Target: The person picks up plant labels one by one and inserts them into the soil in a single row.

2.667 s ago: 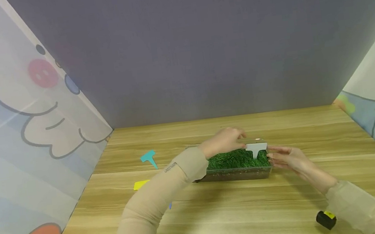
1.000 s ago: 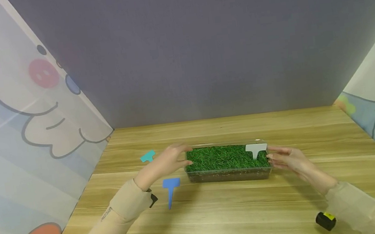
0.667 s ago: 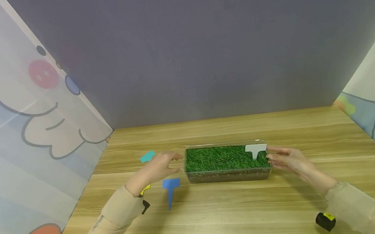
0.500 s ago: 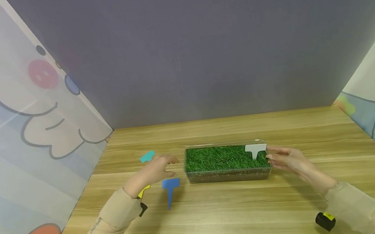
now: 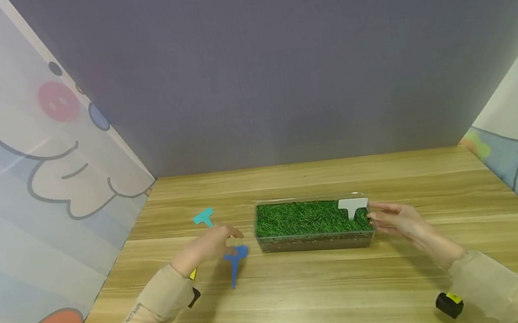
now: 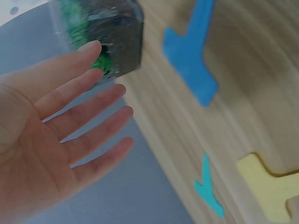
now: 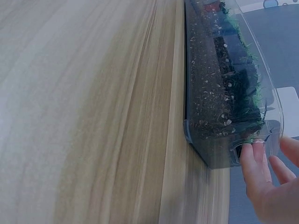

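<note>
My left hand (image 5: 208, 246), fingers spread and holding nothing, hovers above the table at a blue T-shaped plant label (image 5: 235, 264). In the left wrist view this hand (image 6: 70, 126) overlaps the end of a clear planter box (image 6: 128, 37). The planter (image 5: 315, 242) holds green grass over dark soil, and a white T-shaped label (image 5: 353, 203) stands upright near its right end. My right hand (image 5: 404, 222) rests its fingertips against that right end wall. Seen from the right wrist, straight fingers (image 7: 254, 170) touch the clear wall (image 7: 215, 156).
A teal T-shaped label (image 5: 204, 216) lies left of the planter. The yellow label (image 5: 193, 273) is mostly hidden by the left arm in the head view but shows in the left wrist view. A grey wall stands behind the wooden table (image 5: 314, 295).
My left hand has left the white label and moved left past the planter's left end, then lowered toward the blue label. My right hand has stayed at the planter's right end.
</note>
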Motion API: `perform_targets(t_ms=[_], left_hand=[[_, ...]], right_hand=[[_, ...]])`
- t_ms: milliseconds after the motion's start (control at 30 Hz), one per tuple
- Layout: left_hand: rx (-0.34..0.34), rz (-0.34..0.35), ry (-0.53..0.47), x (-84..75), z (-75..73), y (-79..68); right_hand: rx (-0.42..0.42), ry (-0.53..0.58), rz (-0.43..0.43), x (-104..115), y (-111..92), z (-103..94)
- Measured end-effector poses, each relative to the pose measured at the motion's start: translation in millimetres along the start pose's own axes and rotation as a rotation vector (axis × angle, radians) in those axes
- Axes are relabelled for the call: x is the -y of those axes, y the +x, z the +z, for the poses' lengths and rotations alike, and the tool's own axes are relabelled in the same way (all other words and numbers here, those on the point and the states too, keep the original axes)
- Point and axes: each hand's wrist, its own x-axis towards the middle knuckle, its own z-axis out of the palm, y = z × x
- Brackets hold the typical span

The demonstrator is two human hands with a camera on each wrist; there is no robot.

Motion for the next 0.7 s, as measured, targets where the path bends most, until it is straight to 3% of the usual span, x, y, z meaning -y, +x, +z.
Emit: perform_targets(t_ms=[133,533,700], left_hand=[[0.032,-0.043,0.013,1.6,6.5,1.9],[0.017,0.006,0.09,7.4,21.1,4.4],[0.015,-0.016,0.105,10.6,26.9,6.6]], right_hand=[[0.001,0.0,0.001,0,0,-0.1],[0.003,0.023,-0.003,0,0,-0.4],[0.001,0.019,-0.008,-1,0,-0.2]])
